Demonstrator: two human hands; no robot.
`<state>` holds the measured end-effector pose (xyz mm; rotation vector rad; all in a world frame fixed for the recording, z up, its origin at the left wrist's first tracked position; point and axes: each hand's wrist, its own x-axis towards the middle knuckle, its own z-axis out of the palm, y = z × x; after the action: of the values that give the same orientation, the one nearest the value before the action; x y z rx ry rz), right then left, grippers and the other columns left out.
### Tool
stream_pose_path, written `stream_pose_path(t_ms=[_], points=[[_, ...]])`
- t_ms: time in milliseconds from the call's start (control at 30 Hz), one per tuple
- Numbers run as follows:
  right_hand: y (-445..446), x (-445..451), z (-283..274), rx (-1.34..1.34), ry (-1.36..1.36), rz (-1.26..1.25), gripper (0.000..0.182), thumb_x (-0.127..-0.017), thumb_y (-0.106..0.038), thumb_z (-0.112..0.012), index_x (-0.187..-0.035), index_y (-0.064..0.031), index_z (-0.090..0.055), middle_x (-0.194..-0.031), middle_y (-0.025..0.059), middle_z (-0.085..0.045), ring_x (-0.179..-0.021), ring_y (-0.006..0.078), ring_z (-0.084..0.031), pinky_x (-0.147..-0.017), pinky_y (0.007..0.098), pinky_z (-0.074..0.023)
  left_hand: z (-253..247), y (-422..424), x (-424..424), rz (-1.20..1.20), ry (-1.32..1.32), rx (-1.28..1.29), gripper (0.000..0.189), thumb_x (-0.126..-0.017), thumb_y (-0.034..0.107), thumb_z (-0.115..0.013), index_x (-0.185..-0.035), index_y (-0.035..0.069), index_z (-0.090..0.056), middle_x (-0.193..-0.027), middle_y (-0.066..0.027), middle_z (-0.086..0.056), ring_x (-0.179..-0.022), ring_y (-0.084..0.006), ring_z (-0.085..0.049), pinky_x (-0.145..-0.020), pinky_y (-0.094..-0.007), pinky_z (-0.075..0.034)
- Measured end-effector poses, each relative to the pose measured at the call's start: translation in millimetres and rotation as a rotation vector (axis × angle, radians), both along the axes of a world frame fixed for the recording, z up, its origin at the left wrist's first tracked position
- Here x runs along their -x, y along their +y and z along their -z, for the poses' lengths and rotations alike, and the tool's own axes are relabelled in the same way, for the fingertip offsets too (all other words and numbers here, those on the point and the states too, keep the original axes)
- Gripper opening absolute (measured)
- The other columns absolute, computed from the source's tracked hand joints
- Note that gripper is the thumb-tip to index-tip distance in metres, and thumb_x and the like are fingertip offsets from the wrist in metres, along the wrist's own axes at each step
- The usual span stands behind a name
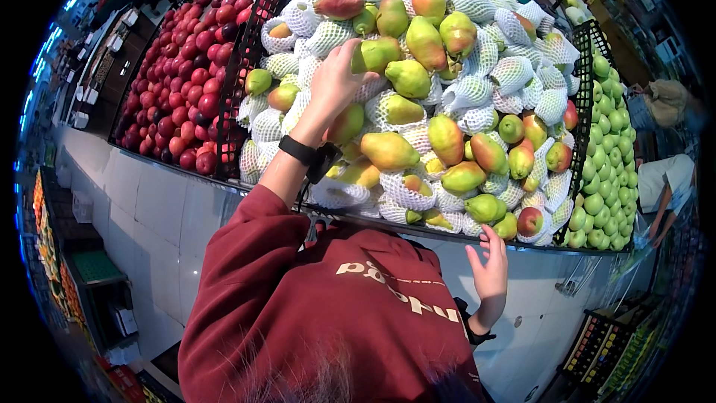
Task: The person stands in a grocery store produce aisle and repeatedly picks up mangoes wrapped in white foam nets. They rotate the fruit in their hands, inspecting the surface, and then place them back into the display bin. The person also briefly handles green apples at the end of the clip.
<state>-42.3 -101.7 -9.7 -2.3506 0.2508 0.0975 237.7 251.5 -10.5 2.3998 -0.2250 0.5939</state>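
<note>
My left hand (338, 75), a black band and watch at its wrist, has its fingers and thumb around the left end of a green pear (380, 54) on the upper middle of the heap. Beside that pear lie a yellow-green pear (408, 79) and a red-blushed pear (425, 43). Many other pears sit in white foam net sleeves (467, 95). Down at the front edge of the display, my right hand (490, 268) is held in the air with fingers apart and nothing in it. Nearest to it are a small green pear (506, 226) and another green pear (485, 208).
Black plastic crate walls (238, 78) divide the pears from red plums (184, 89) at left and green apples (607, 162) at right. A person (668, 184) bends at the far right. Behind me, the tiled floor (151, 224) lies between this display and other produce stands.
</note>
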Motion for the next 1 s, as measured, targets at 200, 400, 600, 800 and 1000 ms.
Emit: stream_pose_path(t_ms=[200,400,600,800,1000], points=[[3.7,-2.7,-1.0,-0.016,0.012,0.005,0.053,-0.089,-0.012,-0.073,-0.136,-0.0041,-0.053,-0.120,0.0162,-0.061,-0.105,0.0288,-0.062,-0.091,0.0396,-0.0506,6.5,-5.5,0.6,0.014,-0.109,0.069,0.066,-0.072,0.022,-0.086,-0.128,0.007,-0.053,-0.113,-0.0184,-0.063,-0.103,-0.0403,-0.064,-0.086,-0.0473,-0.054],[3.0,-5.3,0.6,-0.005,-0.005,-0.020,0.053,-0.089,-0.013,-0.073,-0.138,-0.0086,-0.053,-0.119,0.0121,-0.061,-0.105,0.0229,-0.061,-0.091,0.0364,-0.0500,-2.2,-0.1,16.2,-0.046,-0.089,0.061,0.061,-0.069,0.021,-0.087,-0.122,0.005,-0.060,-0.110,-0.0164,-0.064,-0.101,-0.0367,-0.064,-0.086,-0.0443,-0.053],[1.5,-7.8,0.5,-0.002,-0.012,-0.046,0.053,-0.089,-0.012,-0.073,-0.136,-0.0040,-0.052,-0.117,0.0164,-0.060,-0.104,0.0292,-0.061,-0.091,0.0397,-0.0501,-14.1,5.0,58.4,-0.117,-0.140,0.121,0.063,-0.068,0.022,-0.089,-0.124,0.004,-0.063,-0.105,-0.0138,-0.065,-0.096,-0.0298,-0.067,-0.081,-0.0385,-0.056],[3.8,-15.4,2.3,-0.003,-0.017,-0.080,0.052,-0.089,-0.013,-0.073,-0.136,-0.0042,-0.053,-0.115,0.0157,-0.060,-0.102,0.0287,-0.060,-0.091,0.0388,-0.0496,-21.5,16.8,110.1,0.027,0.103,1.060,0.057,-0.081,0.007,-0.083,-0.129,-0.002,-0.053,-0.114,-0.0128,-0.065,-0.099,-0.0178,-0.068,-0.086,-0.0316,-0.058],[11.1,-26.7,-0.9,-0.003,-0.031,-0.153,0.051,-0.089,-0.014,-0.073,-0.135,-0.0047,-0.054,-0.113,0.0146,-0.060,-0.102,0.0279,-0.060,-0.091,0.0388,-0.0492,-20.8,40.7,140.4,0.341,0.189,1.403,0.050,-0.089,0.012,-0.074,-0.130,0.002,-0.048,-0.122,-0.0132,-0.061,-0.110,-0.0232,-0.065,-0.091,-0.0392,-0.058]])
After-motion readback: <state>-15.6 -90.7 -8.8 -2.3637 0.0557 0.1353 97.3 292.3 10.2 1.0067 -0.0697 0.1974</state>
